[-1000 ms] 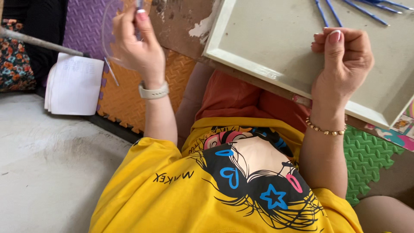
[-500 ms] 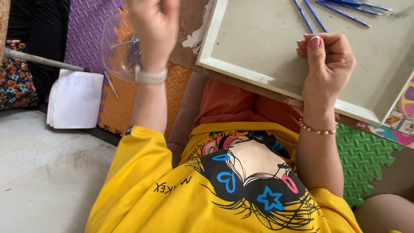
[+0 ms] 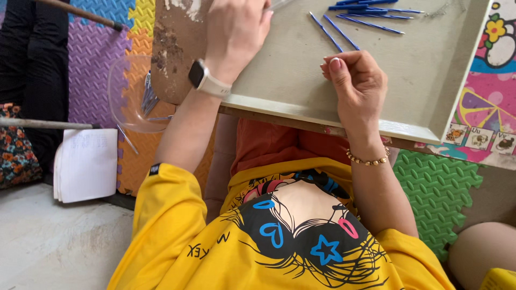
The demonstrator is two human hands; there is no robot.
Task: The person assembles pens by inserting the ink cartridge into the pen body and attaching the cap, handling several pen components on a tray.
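At the time of inspection the person sat with a shallow grey tray point(image 3: 301, 102) resting across the lap, tilted toward the body. The left hand point(image 3: 236, 32) lay over the tray's upper left part, fingers curled downward; whether they gripped anything could not be told, as the tips ran out of view. The right hand point(image 3: 357, 80) rested on the tray floor, fingers curled loosely inward with the thumb pressed against the forefinger; no object was visible between them. The thin blue sticks point(image 3: 365, 13) lay loose on the tray's far side, two of them angled just above the right hand, the rest in a small cluster beyond. A clear plastic bowl point(image 3: 134, 99) holding further sticks sat on the foam mat point(image 3: 91, 59) to the left, well apart from both hands. Judged risks: the tray appeared to be balanced on the knees alone, so a shift of the legs could send the sticks sliding; the forearm could knock the bowl
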